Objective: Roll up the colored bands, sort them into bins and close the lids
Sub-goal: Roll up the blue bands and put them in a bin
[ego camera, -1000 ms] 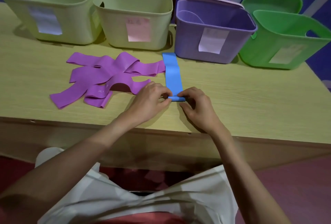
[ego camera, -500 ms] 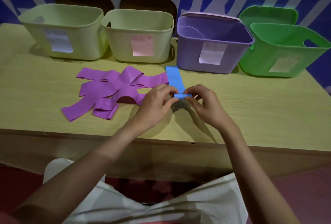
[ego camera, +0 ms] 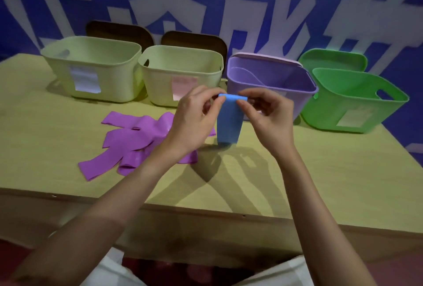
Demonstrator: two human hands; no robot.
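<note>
Up above the pale wooden surface point(ego camera: 320, 171), the left hand point(ego camera: 194, 121) and right hand point(ego camera: 267, 116) each pinch a top corner of the blue stretchy band point(ego camera: 229, 123), fingers curled tight on its rolled upper edge. Its loose end hangs down, reaching the surface beside the heap of purple flat bands point(ego camera: 137, 141). Behind stand 4 open plastic bins: 2 pale green bins point(ego camera: 114, 93), 1 purple bin point(ego camera: 297, 102), 1 bright green bin point(ego camera: 366, 102).

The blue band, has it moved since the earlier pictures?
Yes. The blue band lay flat on the table before; now both hands hold its rolled end up, level with the purple bin rim.
</note>
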